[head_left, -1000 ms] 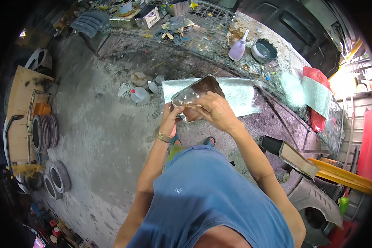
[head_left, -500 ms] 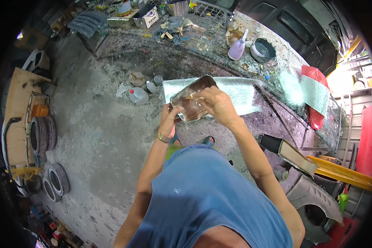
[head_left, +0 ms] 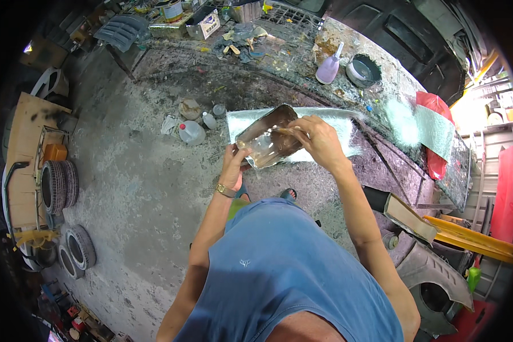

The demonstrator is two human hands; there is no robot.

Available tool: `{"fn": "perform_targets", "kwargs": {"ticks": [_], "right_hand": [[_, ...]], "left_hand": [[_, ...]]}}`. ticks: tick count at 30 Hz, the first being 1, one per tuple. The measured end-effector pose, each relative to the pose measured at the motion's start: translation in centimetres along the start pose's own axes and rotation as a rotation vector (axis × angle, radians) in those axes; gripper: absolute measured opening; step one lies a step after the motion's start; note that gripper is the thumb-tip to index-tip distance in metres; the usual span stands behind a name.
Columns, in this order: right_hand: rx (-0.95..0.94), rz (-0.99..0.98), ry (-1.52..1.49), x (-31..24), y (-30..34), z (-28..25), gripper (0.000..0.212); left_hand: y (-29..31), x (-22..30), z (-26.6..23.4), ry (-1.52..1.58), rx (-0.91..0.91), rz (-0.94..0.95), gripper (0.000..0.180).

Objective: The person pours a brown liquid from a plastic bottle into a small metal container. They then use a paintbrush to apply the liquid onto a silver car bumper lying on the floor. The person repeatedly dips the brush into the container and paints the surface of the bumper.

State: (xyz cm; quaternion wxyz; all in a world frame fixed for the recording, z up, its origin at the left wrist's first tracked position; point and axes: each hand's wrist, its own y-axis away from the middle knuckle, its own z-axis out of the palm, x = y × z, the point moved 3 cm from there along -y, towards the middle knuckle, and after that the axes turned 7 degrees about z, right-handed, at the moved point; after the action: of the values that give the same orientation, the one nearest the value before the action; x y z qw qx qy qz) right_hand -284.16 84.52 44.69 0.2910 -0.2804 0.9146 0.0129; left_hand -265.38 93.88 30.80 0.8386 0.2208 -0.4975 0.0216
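Observation:
Held out in front of me is a clear brownish rectangular plastic container (head_left: 268, 139), tilted, with wet-looking glints inside. My left hand (head_left: 232, 166) grips its near left corner, thumb over the rim. Over the container's right side, the closed fingers of my right hand (head_left: 319, 139) pinch what looks like a thin brownish stick (head_left: 284, 130) that reaches inside; much of it is hard to make out. Behind and below the container lies a whitish, shiny fibre mat (head_left: 330, 128) with frayed edges.
A stained workbench (head_left: 290, 74) runs across the far side, bearing a lilac squeeze bottle (head_left: 328, 69), a round tub (head_left: 363, 70) and rags (head_left: 242, 43). Plastic bottles (head_left: 192, 133) stand on the floor ahead left. Tyres (head_left: 81, 247) lie left; car panels (head_left: 433, 273) lie right.
My right hand has moved right and slightly down, from over the container's middle toward its right side. My left hand keeps its hold in nearly the same place.

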Motion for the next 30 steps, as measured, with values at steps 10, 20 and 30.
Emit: {"fn": "perform_targets", "kwargs": {"ticks": [10, 20, 30], "right_hand": [[-0.126, -0.075, -0.123, -3.4, 0.0, 3.4, 0.015], [0.006, 0.018, 0.070, 0.3, -1.2, -0.1, 0.012], [-0.130, -0.165, -0.012, -3.1, -0.1, 3.2, 0.014]], "left_hand": [[0.1, -0.5, 0.3, 0.030, 0.024, -0.104, 0.051], [0.3, 0.1, 0.3, 0.024, 0.028, -0.078, 0.049], [0.3, -0.1, 0.8, 0.040, 0.046, -0.119, 0.040]]}}
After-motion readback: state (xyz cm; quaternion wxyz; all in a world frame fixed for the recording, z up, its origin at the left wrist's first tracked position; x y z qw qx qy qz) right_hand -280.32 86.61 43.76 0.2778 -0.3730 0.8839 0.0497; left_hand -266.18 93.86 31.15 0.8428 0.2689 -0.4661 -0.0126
